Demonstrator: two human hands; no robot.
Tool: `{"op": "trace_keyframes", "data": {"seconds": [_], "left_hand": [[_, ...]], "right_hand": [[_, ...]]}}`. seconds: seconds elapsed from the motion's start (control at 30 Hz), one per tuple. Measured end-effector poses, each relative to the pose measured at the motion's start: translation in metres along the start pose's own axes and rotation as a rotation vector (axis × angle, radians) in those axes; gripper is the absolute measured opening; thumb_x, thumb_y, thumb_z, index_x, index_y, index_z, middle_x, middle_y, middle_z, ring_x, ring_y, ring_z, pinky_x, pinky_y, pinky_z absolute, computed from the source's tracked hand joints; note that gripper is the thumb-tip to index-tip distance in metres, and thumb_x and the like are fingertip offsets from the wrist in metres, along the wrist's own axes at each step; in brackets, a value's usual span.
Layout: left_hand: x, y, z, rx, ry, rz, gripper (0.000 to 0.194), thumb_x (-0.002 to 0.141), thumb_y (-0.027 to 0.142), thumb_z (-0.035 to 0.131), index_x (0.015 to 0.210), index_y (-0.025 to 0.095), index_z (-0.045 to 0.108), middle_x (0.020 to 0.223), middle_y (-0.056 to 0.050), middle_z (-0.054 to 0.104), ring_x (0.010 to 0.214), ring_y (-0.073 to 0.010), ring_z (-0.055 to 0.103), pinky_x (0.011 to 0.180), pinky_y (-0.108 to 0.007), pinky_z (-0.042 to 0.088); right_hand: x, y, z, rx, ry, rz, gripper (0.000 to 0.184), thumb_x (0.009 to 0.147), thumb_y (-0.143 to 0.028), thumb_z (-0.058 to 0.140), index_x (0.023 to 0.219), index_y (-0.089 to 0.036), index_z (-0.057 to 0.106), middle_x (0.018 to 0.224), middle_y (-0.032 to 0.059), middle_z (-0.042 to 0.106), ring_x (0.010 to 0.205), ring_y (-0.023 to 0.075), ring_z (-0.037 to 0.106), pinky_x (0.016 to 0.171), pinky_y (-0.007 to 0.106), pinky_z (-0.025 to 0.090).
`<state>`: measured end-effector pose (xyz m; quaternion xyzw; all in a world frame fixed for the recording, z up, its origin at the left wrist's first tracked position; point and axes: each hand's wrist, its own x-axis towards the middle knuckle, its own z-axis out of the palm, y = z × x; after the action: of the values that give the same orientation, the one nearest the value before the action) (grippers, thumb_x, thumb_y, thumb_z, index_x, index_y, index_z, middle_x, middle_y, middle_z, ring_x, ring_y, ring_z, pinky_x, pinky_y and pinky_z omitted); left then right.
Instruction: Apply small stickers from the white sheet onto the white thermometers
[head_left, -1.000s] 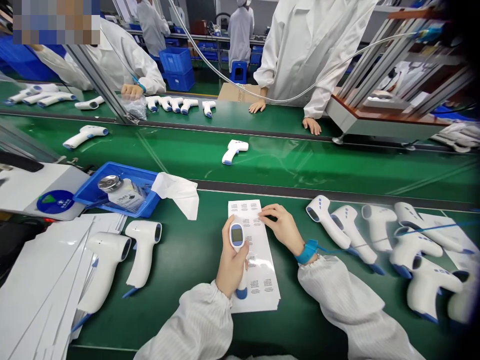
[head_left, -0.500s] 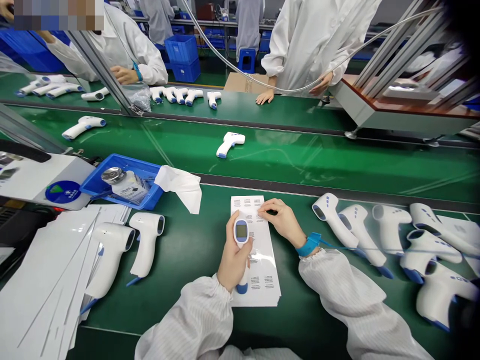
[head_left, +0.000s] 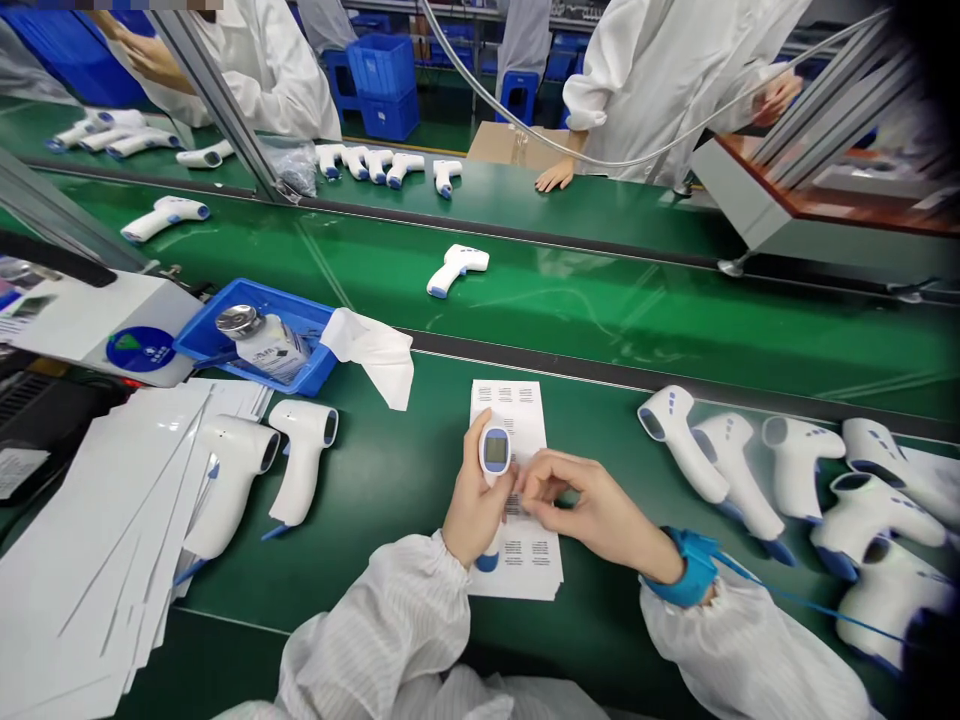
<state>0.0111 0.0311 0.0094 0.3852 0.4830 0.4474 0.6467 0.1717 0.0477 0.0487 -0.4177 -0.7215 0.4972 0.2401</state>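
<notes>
My left hand (head_left: 474,505) is wrapped round the grip of a white infrared thermometer (head_left: 496,450), its small grey screen facing me. Under it lies a white sheet of printed labels (head_left: 521,570), partly covered by both hands. My right hand (head_left: 581,500) wears a blue wrist strap (head_left: 688,567). Its fingers are pinched together, slightly blurred, close against the thermometer's right side. What they hold, if anything, is too small to make out.
More thermometers lie to the right (head_left: 682,440) and left (head_left: 304,460). A blue tray (head_left: 315,375) holds a metal-capped bottle, beside a white cloth (head_left: 379,355) and stacked papers (head_left: 75,560). One thermometer (head_left: 457,268) lies on the green conveyor (head_left: 600,290). People in white coats stand beyond.
My right hand has moved from the top of the label sheet down towards me, to the thermometer's side. The left hand still holds the thermometer. The camera view has shifted slightly.
</notes>
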Motion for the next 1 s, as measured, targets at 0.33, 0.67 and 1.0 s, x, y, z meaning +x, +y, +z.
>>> {"op": "trace_keyframes", "data": {"seconds": [0.33,0.67,1.0], "left_hand": [[0.004,-0.005,-0.001,0.05,-0.02,0.017,0.07,0.085,0.014,0.052,0.147,0.036,0.026,0.151,-0.007,0.037,0.075,-0.0123,0.062,0.061,-0.027,0.05],[0.002,-0.004,-0.002,0.067,0.004,0.061,0.07,0.083,0.011,0.051,0.146,0.033,0.029,0.151,-0.005,0.038,0.1,-0.0185,0.062,0.082,-0.032,0.052],[0.003,-0.006,-0.003,0.078,-0.026,0.045,0.071,0.085,0.009,0.047,0.147,0.035,0.023,0.152,-0.004,0.037,0.121,-0.0242,0.055,0.093,-0.037,0.05]], "right_hand": [[0.047,-0.01,0.0,-0.055,0.248,-0.059,0.013,0.08,-0.011,0.062,0.074,-0.022,0.058,0.099,0.0031,0.065,0.097,0.0191,0.061,0.086,0.036,0.048],[0.052,-0.007,0.002,-0.009,0.283,-0.042,0.012,0.08,-0.012,0.062,0.075,-0.022,0.06,0.09,0.0014,0.068,0.089,0.018,0.062,0.081,0.034,0.049],[0.052,-0.006,0.006,-0.002,0.292,-0.038,0.012,0.08,-0.011,0.062,0.074,-0.022,0.06,0.091,0.0013,0.067,0.091,0.0179,0.062,0.083,0.034,0.048]]}}
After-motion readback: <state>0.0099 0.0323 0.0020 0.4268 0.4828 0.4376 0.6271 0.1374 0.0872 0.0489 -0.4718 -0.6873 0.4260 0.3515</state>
